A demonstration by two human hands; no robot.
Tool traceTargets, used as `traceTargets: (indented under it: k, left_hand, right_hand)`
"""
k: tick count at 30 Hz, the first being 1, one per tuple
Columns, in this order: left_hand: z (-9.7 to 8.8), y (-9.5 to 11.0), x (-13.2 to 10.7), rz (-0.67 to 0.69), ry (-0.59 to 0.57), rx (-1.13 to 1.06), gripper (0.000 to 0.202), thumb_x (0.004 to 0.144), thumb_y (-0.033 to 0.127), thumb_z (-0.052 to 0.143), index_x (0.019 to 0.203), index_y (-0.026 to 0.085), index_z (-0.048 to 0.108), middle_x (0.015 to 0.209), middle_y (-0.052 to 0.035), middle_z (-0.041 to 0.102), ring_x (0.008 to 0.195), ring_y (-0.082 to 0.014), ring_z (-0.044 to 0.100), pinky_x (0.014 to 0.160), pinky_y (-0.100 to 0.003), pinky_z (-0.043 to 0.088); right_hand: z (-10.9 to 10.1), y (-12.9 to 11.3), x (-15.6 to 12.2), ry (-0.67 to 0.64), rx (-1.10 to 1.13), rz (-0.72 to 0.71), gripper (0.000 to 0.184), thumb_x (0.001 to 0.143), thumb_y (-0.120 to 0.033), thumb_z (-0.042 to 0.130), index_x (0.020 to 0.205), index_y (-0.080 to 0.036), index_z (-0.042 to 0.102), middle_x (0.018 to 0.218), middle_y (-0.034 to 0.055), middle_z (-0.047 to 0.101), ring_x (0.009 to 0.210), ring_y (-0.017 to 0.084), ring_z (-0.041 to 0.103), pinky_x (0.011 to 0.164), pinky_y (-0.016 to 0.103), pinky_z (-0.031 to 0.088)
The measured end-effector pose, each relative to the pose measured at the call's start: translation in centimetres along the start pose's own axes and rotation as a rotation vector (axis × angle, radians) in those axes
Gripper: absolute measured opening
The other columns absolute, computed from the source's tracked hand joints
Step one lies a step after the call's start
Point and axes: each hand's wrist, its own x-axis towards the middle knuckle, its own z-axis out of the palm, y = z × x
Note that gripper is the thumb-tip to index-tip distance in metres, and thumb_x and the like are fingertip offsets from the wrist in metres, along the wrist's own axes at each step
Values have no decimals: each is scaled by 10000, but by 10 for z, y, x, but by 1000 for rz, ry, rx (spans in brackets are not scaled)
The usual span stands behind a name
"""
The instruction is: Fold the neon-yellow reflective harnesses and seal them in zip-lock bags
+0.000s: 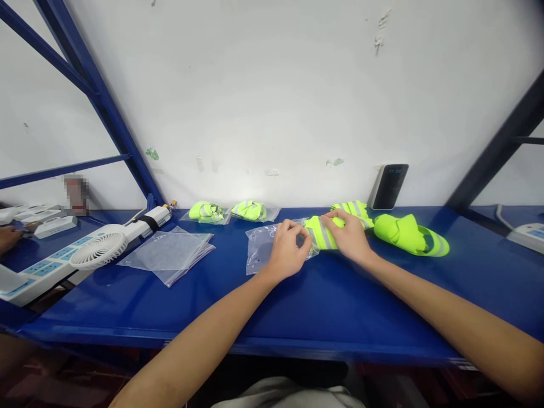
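My left hand is closed in a pinch at the mouth of a clear plastic bag, which lies flat on the blue table. My right hand grips a folded neon-yellow reflective vest with a silver stripe. The vest's left end meets the bag's opening; my left fingers partly hide how far inside it is. Just behind my right hand sits another folded yellow piece. Further right, a loosely rolled yellow vest rests on the table.
Two bagged yellow bundles lie near the wall. Left of centre is a stack of clear bags. A small fan and power strip line the left side. A clock-faced device leans back right. Another person's hand shows far left.
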Motion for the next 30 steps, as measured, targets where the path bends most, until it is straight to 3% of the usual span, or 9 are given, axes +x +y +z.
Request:
traceTargets:
  k: [3,6,9,11,13,15,19,24,30]
  left_hand:
    - [-4,1,-2,125,19,92,151,914,302,522,899,191,624,1207,-100,546,1197,-231,506,1056,-413,395]
    - [-8,0,-4,258,-136,190,318,900,446,559,1136,234,574,1431,-104,454,1393,-291,359,1162,-527,253]
    - [-10,-4,-3,340,-266,304,665,845,475,637,1423,294,363,1566,-96,324,1472,-331,234,1180,-613,145]
    - [-9,-9,-1,303,-247,345,841,842,435,649,1520,286,174,1587,-114,290,1483,-330,215,1176,-620,154]
    - [-7,-14,1,226,-198,368,950,811,469,674,1539,238,108,1584,-147,292,1488,-343,198,1171,-624,168]
    - [-7,-19,3,183,-173,391,958,766,536,696,1515,198,204,1578,-170,297,1490,-361,184,1167,-625,182]
    - [-6,-18,2,294,-136,428,736,806,489,657,1416,166,403,1557,-158,350,1495,-321,194,1191,-547,211]
    - [-2,-12,-2,339,-98,493,726,855,442,601,1450,116,343,1563,-164,340,1461,-288,300,1174,-485,274]
    - [3,-8,-7,335,-147,554,749,863,415,572,1480,104,284,1520,-199,400,1393,-307,416,1127,-481,325]
  right_hand:
    - [2,0,-1,17,129,90,261,798,-440,622,759,-187,675,821,37,703,811,220,606,772,334,450]
    - [3,-3,-3,15,333,269,235,750,-430,674,737,-195,670,762,27,685,729,204,613,672,325,492]
    - [2,-9,-6,-48,479,432,245,699,-444,720,742,-212,651,640,6,623,557,197,585,445,314,473]
    - [2,-13,-7,-68,498,467,260,678,-451,738,739,-215,645,613,3,597,496,195,561,352,311,442]
    - [1,-15,-7,-59,483,455,258,669,-447,745,731,-216,645,626,7,600,480,189,552,320,311,438]
    - [1,-17,-7,-60,476,443,251,672,-443,744,726,-221,640,632,9,604,476,183,552,320,309,445]
    - [1,-17,-7,-106,541,474,250,675,-438,740,714,-225,615,596,1,580,475,181,552,336,306,458]
    - [1,-11,-4,-85,460,414,254,691,-457,711,740,-219,634,651,2,601,506,179,541,362,298,433]
    - [2,-4,-3,-44,217,183,267,745,-454,654,704,-190,648,759,31,659,745,207,578,705,334,472]
